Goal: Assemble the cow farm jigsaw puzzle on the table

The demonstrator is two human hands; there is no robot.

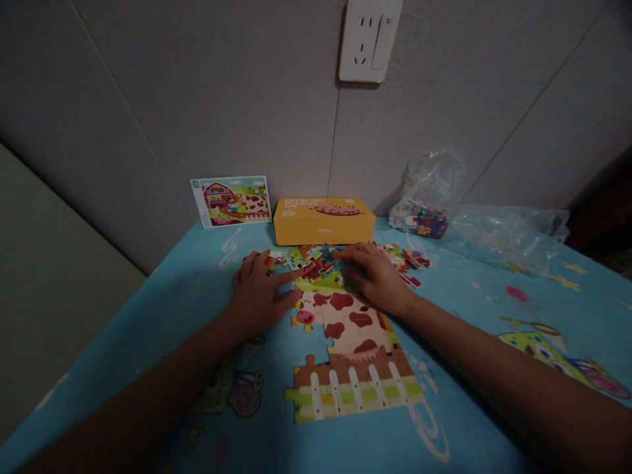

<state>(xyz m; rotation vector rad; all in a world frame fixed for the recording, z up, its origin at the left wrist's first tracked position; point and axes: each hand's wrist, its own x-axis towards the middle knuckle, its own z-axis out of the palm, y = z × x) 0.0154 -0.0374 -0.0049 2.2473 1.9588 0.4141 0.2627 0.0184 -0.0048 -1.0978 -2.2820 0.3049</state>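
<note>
A partly joined jigsaw puzzle [358, 329] lies on the table, showing a brown-spotted cow above a white fence. Loose puzzle pieces [316, 266] are heaped along its far edge. My left hand [259, 293] rests left of the heap, its fingers apart and the index finger reaching toward the pieces. Over the heap's right part is my right hand [375, 276], its fingertips drawn together at a dark teal puzzle piece [330, 252]. Its palm shades the pieces beneath, and more loose pieces [412, 260] show beyond it.
A yellow puzzle box [324, 227] stands behind the heap, near the wall. To its left, a picture card [232, 201] leans on the wall. Clear plastic bags [434, 178] lie at the back right, one holding more pieces. The blue patterned tablecloth [197, 276] covers the table.
</note>
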